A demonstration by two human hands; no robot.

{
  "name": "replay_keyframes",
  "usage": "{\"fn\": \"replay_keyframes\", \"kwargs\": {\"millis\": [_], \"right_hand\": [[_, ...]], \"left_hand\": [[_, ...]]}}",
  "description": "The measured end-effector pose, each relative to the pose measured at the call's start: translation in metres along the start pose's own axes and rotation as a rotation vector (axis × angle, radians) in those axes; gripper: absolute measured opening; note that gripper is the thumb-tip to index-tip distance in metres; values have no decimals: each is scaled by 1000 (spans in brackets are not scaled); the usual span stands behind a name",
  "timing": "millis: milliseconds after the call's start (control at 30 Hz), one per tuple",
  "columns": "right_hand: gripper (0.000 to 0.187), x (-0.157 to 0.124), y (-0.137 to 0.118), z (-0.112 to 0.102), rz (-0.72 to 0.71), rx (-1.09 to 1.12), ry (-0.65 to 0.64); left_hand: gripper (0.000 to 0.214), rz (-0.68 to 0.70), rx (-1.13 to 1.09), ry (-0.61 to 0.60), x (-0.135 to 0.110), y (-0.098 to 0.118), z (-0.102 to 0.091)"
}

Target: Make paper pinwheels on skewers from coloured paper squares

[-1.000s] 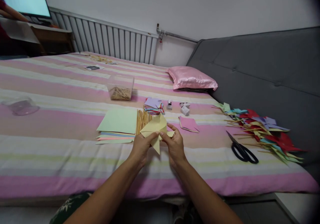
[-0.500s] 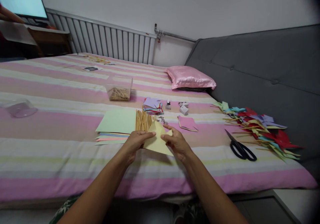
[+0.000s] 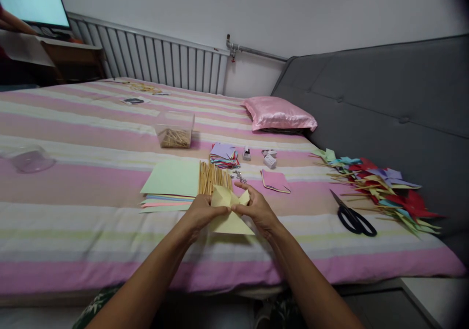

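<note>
A pale yellow sheet of paper (image 3: 231,225) is held between my two hands above the near side of the bed, its upper corners bent inward. My left hand (image 3: 202,215) pinches its left part, thumb near the middle. From the other side my right hand (image 3: 257,211) grips it, thumb also at the middle and index finger raised. Just beyond lie a bundle of wooden sticks (image 3: 210,175) and small metal fasteners (image 3: 240,176). To the left is a stack of coloured sheets (image 3: 170,178); to the right, a few pink paper squares (image 3: 275,180).
Black-handled scissors (image 3: 353,216) and a pile of paper pinwheels (image 3: 388,187) lie at the right. Farther back are a clear box of sticks (image 3: 175,136), cut coloured papers (image 3: 223,154), small white boxes (image 3: 269,160) and a pink pillow (image 3: 280,114). A clear lid (image 3: 32,160) rests at left.
The paper's upper corners have been folded inward, where the left one stood up before. Both thumbs have come together at the middle of the sheet.
</note>
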State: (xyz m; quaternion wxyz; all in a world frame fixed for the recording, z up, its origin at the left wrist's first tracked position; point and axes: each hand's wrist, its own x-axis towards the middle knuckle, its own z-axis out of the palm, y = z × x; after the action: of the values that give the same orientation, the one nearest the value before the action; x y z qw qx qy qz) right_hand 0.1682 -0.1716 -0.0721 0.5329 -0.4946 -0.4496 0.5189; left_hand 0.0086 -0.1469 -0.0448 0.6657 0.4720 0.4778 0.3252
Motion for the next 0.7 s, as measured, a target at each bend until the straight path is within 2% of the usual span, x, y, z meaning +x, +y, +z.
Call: {"fn": "replay_keyframes", "kwargs": {"millis": [233, 700], "right_hand": [[57, -2, -6, 3, -5, 168, -57], [43, 0, -3, 5, -72, 155, 84]], "left_hand": [[17, -5, 0, -23, 3, -4, -1], [17, -25, 15, -104, 2, -5, 1]]}}
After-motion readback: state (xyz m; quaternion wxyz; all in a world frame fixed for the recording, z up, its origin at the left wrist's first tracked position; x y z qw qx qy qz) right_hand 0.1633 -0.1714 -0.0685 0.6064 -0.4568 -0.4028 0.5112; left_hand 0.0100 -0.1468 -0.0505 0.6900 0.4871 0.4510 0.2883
